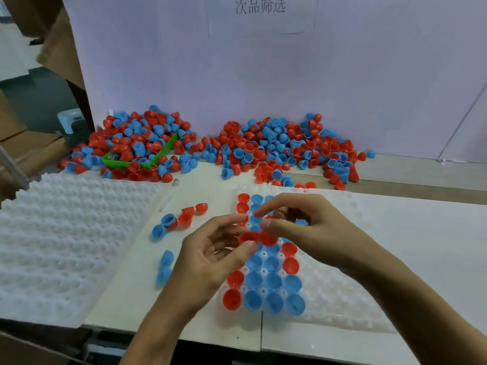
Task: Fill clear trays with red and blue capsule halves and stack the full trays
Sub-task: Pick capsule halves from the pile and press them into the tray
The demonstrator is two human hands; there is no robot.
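Item: clear tray point(342, 306), lying flat on the desk point(126, 299), long axis running away from us, left columns filled.

Hands: our left hand point(210, 262) pinches a red capsule half point(249, 237); our right hand point(297, 222) pinches a second red half point(268, 238), both over the tray's middle.

Orientation: seated halves face open side up.

Risk: we judge a half seated dome-up, or a slipping pinch, could knock neighbouring halves loose.

Two hands point(253, 241), two trays point(342, 299), one green bin point(158, 160)
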